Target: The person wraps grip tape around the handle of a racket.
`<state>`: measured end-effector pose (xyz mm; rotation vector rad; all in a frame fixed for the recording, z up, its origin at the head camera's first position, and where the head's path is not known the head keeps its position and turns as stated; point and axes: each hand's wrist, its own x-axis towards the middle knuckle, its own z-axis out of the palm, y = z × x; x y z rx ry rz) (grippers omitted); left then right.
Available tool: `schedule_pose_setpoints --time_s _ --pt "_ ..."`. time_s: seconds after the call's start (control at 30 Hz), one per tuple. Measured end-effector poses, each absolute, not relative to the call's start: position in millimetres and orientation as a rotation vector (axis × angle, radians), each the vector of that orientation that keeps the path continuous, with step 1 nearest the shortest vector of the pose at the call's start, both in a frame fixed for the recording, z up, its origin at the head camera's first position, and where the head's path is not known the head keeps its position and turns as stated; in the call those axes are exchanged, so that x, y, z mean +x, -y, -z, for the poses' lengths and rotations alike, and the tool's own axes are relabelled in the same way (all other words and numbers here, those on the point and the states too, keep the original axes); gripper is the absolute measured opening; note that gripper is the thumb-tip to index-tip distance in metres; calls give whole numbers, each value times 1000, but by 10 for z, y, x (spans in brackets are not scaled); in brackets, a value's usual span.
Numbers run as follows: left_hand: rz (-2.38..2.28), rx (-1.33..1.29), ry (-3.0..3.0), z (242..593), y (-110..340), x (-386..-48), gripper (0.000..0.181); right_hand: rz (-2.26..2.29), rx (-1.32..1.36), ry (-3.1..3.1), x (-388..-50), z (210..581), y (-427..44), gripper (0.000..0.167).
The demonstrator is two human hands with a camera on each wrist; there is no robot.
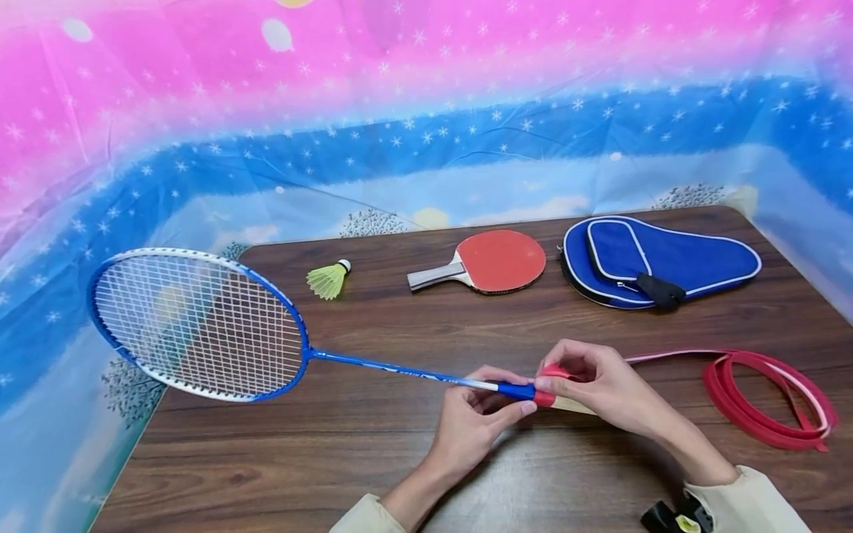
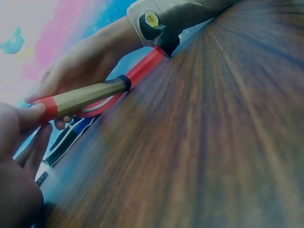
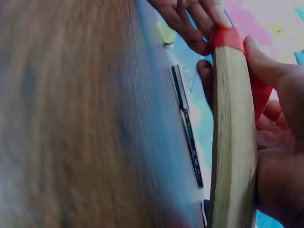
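A blue and white badminton racket (image 1: 406,371) is held above the table, its strung head out to the left. My left hand (image 1: 466,429) grips it at the blue cone where shaft meets handle. Red grip tape (image 3: 228,39) circles the top of the bare wooden handle (image 2: 90,99). Just right of the left thumb, my right hand (image 1: 603,385) pinches the tape against the handle. From there the strip runs behind the right hand to a loose coil of red tape (image 1: 723,407) on the table. A dark band marks the handle's butt end in the left wrist view.
Behind the hands, a yellow shuttlecock (image 1: 328,281), a red table tennis bat (image 1: 503,260) and a blue bat case (image 1: 693,259) lie on the brown wooden table (image 1: 266,466). A pink and blue patterned cloth (image 1: 426,89) hangs around the table's far edges.
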<state>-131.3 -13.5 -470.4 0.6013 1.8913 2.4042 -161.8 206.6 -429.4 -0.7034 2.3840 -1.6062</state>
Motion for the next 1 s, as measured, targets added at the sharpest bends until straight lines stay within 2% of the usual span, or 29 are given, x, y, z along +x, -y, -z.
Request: schedule_pose_setpoints --time_s 0.27,0.6,0.73,1.0 --pt "-2442 632 -1862 4711 136 -1325 27 1651 -547 -2369 -1604 4294 -2015 15" --pt "-2416 650 -1766 4692 140 -1322 34 1697 -534 -2280 -1602 4288 -2016 17" --pt "-2427 614 -1769 4700 132 -1321 29 1671 -529 -2258 -1596 4277 -2021 20" --pt "-2484 790 -1784 4689 124 -1298 24 1599 -541 -2334 -1613 4275 -2087 31"
